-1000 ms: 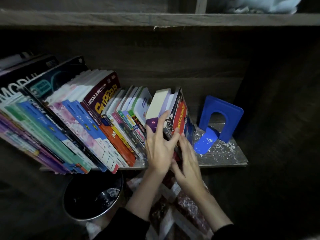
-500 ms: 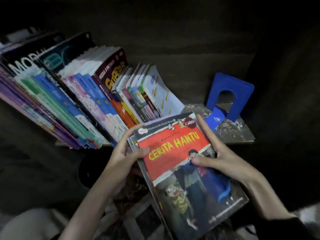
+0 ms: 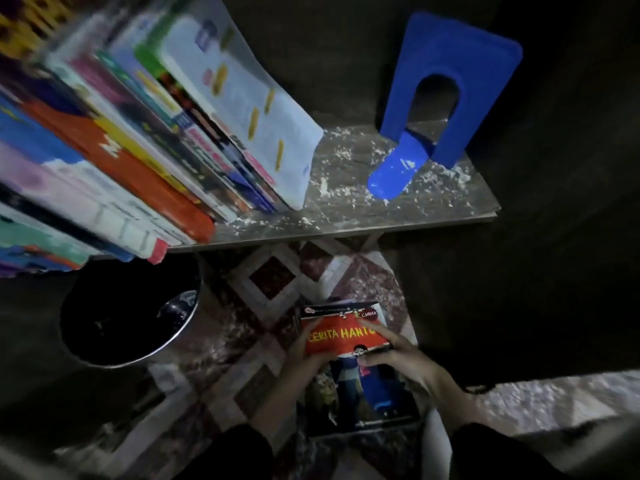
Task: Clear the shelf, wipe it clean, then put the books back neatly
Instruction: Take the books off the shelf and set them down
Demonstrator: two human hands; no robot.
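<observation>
Both hands grip the book [image 3: 346, 337]: left hand [image 3: 304, 351] curled round its left edge, right hand [image 3: 398, 358] fingers over the right edge. It's a flat glossy paperback with a red band and yellow title. I hold it low over patterned floor tiles [image 3: 270, 278], below the shelf [image 3: 363, 209], cover up, long axis running away from me, title end toward the shelf. The board is rough with white specks. A blue L-shaped bookend [image 3: 450, 81] stands at its right end.

Dim light on a diamond-patterned tile floor [image 3: 273, 282], a round black bin [image 3: 128, 317] and dark walls [image 3: 346, 46].
</observation>
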